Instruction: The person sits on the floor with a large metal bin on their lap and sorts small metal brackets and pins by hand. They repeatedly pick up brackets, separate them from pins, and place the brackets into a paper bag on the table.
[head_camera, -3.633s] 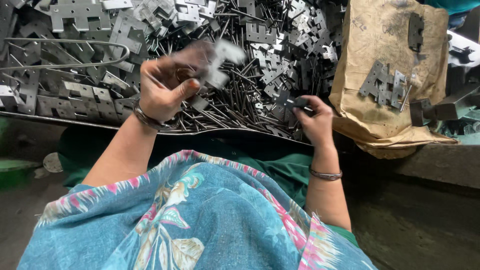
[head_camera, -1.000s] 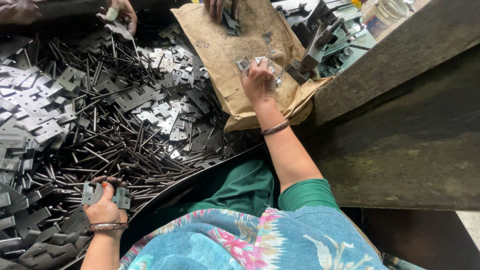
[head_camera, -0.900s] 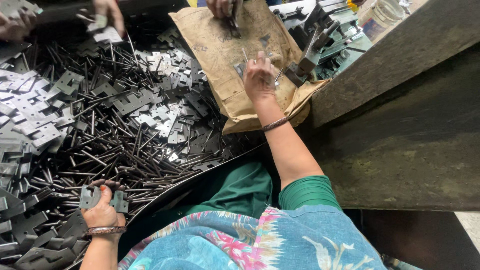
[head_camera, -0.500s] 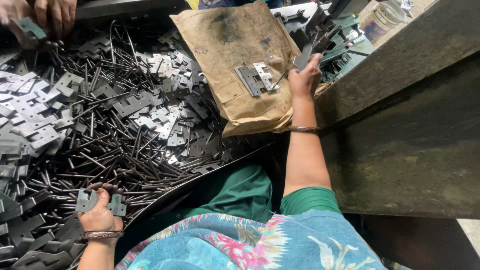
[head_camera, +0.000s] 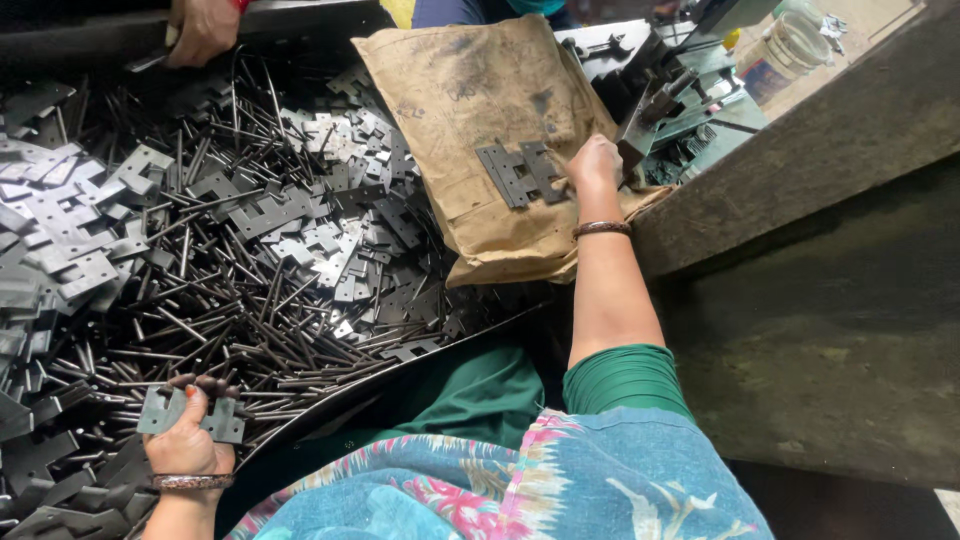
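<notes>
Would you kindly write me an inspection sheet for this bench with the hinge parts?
Surface: metal tray, nearly covered in parts.
Job's things: hinge plates in the left hand; assembled hinges lying on a brown paper sack, right hand at their edge.
Clutter: loose grey hinge leaves and dark pins heaped together.
Grippers: left hand closed on plates; right hand's grip unclear.
Cables: nothing seen.
Surroundings: another person's hand at the far rim; metal press; concrete ledge.
</notes>
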